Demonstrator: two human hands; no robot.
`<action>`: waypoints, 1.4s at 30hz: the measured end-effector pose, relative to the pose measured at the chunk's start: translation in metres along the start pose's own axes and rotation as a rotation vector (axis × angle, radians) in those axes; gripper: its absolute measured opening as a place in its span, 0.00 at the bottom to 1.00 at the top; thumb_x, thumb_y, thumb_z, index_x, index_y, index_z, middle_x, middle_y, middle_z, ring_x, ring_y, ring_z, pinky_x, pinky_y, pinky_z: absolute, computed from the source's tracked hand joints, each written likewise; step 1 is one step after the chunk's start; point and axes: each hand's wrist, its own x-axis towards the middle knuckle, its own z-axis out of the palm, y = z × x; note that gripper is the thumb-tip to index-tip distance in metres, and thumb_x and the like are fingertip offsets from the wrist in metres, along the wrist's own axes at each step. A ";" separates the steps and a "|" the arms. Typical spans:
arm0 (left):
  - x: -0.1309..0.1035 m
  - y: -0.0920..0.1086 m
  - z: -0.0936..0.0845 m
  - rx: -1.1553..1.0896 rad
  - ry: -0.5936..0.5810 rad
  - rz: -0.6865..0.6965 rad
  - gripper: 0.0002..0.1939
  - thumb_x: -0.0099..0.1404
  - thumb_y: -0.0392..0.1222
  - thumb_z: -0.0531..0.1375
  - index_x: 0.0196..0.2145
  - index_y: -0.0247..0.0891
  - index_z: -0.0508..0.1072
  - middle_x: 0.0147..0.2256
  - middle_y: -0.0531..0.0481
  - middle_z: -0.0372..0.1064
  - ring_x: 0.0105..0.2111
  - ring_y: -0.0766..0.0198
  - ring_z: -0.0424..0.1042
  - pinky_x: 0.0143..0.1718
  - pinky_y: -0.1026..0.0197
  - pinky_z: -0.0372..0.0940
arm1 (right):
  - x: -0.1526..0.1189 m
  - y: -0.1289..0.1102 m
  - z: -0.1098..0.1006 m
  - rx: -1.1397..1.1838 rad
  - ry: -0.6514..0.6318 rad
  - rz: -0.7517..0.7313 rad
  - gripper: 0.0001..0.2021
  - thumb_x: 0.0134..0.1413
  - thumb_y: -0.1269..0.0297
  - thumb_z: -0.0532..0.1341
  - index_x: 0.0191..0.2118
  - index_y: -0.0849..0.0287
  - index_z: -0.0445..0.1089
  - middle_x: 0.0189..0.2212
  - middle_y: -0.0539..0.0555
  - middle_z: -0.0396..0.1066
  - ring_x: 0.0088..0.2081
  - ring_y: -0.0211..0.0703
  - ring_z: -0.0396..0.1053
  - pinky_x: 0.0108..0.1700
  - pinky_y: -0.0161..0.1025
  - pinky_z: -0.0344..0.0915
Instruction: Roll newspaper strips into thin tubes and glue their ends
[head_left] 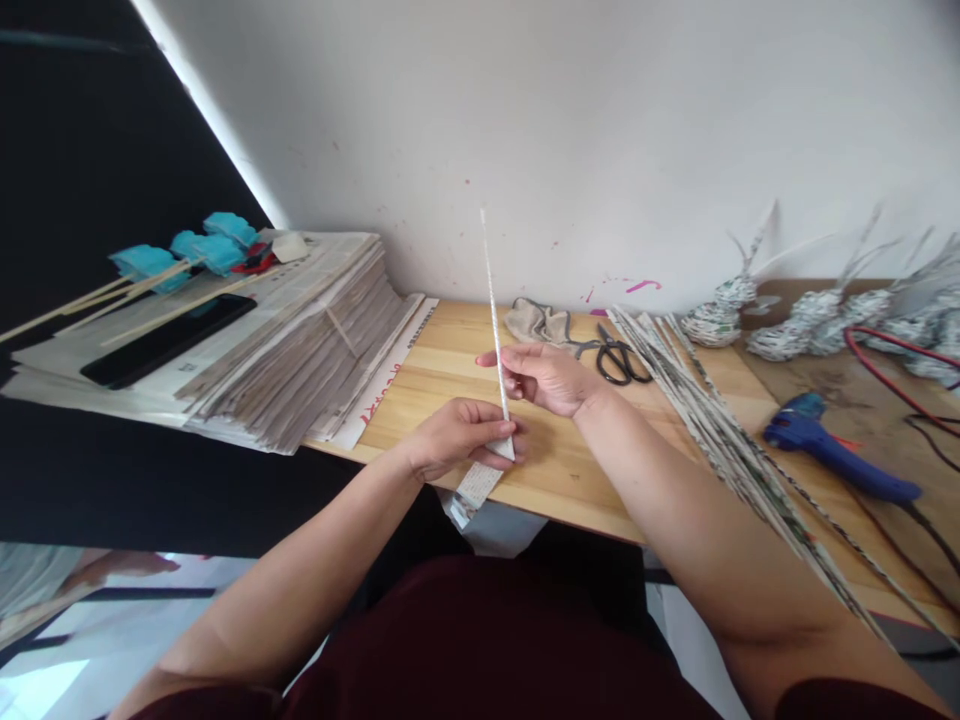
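A thin rolled paper tube (491, 290) made of printed paper stands nearly upright in front of me, over the table's front part. At its lower end the paper is still a flat strip (480, 484), which hangs down past the table edge. My left hand (465, 438) pinches the paper between thumb and fingers where the tube meets the strip. Just above it, my right hand (546, 377) is closed around the tube, its fingertips partly hidden behind it.
On the left is a newspaper stack (300, 350) with a phone (169, 340) and blue flower-like pieces on sticks (217, 250). Scissors (619, 360), paper tubes (712, 430), a blue glue gun (836, 450) and woven paper shapes (799, 325) lie right. The wall (570, 130) rises behind.
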 end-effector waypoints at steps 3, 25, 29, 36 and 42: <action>0.001 -0.003 0.002 0.020 0.024 -0.004 0.18 0.55 0.46 0.70 0.40 0.30 0.78 0.35 0.39 0.77 0.36 0.59 0.78 0.39 0.60 0.73 | 0.005 0.003 -0.001 0.018 0.082 -0.006 0.12 0.44 0.60 0.71 0.33 0.63 0.76 0.20 0.46 0.61 0.24 0.31 0.55 0.24 0.31 0.52; 0.000 -0.012 0.010 -0.009 0.032 -0.029 0.14 0.57 0.41 0.69 0.39 0.29 0.76 0.34 0.42 0.77 0.33 0.60 0.78 0.33 0.61 0.73 | 0.002 -0.004 -0.003 0.045 0.062 -0.036 0.19 0.43 0.52 0.72 0.34 0.63 0.74 0.23 0.47 0.64 0.23 0.30 0.59 0.19 0.29 0.49; 0.002 -0.012 0.007 -0.032 0.095 0.024 0.15 0.56 0.42 0.69 0.39 0.30 0.76 0.35 0.41 0.77 0.33 0.58 0.78 0.34 0.59 0.74 | 0.000 -0.003 -0.004 -0.040 0.016 0.001 0.18 0.47 0.52 0.70 0.38 0.62 0.75 0.26 0.49 0.66 0.25 0.30 0.62 0.20 0.29 0.52; 0.002 0.005 -0.010 -0.056 0.351 0.263 0.18 0.52 0.49 0.71 0.38 0.34 0.79 0.36 0.45 0.75 0.35 0.64 0.74 0.31 0.64 0.71 | 0.004 0.004 -0.004 -0.286 0.026 0.017 0.18 0.47 0.51 0.70 0.38 0.61 0.75 0.31 0.53 0.73 0.28 0.32 0.67 0.23 0.29 0.56; 0.004 0.011 -0.018 -0.028 0.506 0.297 0.20 0.49 0.51 0.72 0.37 0.37 0.81 0.33 0.48 0.74 0.27 0.72 0.66 0.20 0.73 0.55 | 0.004 0.009 0.008 -0.506 0.056 -0.007 0.16 0.45 0.53 0.70 0.35 0.61 0.74 0.26 0.50 0.71 0.27 0.33 0.66 0.24 0.30 0.55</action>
